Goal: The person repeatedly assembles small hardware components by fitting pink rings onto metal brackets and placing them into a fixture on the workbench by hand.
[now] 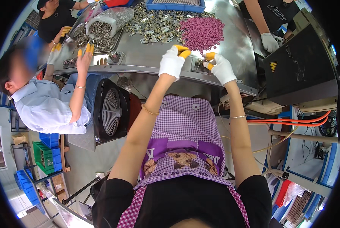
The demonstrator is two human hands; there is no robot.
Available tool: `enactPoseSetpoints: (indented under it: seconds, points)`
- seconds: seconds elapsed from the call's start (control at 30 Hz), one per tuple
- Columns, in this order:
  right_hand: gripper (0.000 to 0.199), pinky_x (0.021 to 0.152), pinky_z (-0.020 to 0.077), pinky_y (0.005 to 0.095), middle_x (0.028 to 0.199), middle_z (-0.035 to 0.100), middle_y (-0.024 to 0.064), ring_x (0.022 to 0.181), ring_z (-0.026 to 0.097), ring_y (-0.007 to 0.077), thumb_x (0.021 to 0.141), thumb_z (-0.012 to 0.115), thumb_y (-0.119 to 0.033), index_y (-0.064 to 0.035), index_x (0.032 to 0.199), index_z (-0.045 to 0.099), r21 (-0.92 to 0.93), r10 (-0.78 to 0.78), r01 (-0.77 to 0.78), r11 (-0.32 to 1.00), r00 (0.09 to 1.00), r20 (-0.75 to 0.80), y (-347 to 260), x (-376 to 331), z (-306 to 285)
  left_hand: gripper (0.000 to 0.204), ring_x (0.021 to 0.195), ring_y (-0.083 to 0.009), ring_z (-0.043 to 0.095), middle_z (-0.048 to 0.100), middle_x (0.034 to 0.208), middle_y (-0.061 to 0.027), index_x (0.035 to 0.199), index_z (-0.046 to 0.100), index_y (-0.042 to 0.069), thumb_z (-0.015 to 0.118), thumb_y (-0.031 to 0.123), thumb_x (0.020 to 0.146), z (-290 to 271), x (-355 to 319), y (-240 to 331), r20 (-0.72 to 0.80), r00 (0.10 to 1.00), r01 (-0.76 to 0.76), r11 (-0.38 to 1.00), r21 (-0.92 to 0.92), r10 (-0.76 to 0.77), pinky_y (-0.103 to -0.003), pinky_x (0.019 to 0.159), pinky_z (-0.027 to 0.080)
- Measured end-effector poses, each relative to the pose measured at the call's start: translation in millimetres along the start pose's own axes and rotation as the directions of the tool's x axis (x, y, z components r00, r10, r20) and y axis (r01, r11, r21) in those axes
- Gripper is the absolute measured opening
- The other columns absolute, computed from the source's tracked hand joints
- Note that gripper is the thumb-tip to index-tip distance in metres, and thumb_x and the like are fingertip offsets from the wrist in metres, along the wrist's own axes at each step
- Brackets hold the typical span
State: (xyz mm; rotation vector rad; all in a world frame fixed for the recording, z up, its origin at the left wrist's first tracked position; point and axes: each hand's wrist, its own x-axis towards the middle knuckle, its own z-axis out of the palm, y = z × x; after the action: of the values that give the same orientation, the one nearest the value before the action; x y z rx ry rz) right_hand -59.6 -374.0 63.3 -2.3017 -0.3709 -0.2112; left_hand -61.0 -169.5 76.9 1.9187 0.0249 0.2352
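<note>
Pink ring-shaped small parts (pixel 202 32) lie in one loose heap on the shiny grey steel table (pixel 236 41), just beyond both hands. Their heap meets a spread of silvery and brassy flat metal pieces (pixel 153 24), so a careless sweep could mix the two kinds. Rings nearest the person could be nudged toward the table's front edge and roll off — their round shape would help that along. Glove fabric might also let a small part slip. The left hand (pixel 171 62), in a white glove with yellow fingertips, has its fingers drawn together at the heap's near-left edge; the right hand (pixel 222 70), gloved alike, curls its fingers beside a small grey metal fixture (pixel 199 65). Whether either grips anything, I cannot tell. Counted: two own hands, one pink heap, one fixture between them, one blue plastic tray (pixel 173 8) farther back; rings and metal pieces — too many to count.
</note>
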Motion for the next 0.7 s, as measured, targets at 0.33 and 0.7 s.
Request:
enactPoseSetpoints:
  seconds: [0.33,0.7]
  points:
    - [0.024,0.064,0.0455,0.0265,0.083,0.063,0.0055,0.067,0.055,0.0167,0.076,0.072,-0.011,-0.0024,0.098,0.068,0.114,0.267,-0.282,0.953,0.955,0.132,-27.8,3.2,-10.3,0.018,0.072,-0.0246,0.063,0.068,0.093,-0.0086,0.094,0.068,0.007,0.062,0.019,0.083,37.9,-11.1,13.6,0.082,0.996,-0.061,0.94,0.337,0.035,-0.033,0.069,0.05]
    - [0.038,0.072,0.0489,0.0329,0.095,0.067,0.009,0.076,0.06,0.024,0.071,0.074,-0.012,-0.0041,0.107,0.066,0.033,-0.023,0.027,0.999,0.994,-0.109,2.9,-7.0,9.8,0.028,0.068,-0.0307,0.06,0.064,0.095,-0.0096,0.096,0.067,0.009,0.066,0.03,0.078,37.6,-7.6,-10.0,0.117,0.935,-0.347,0.795,0.497,0.335,-0.038,0.069,0.049]
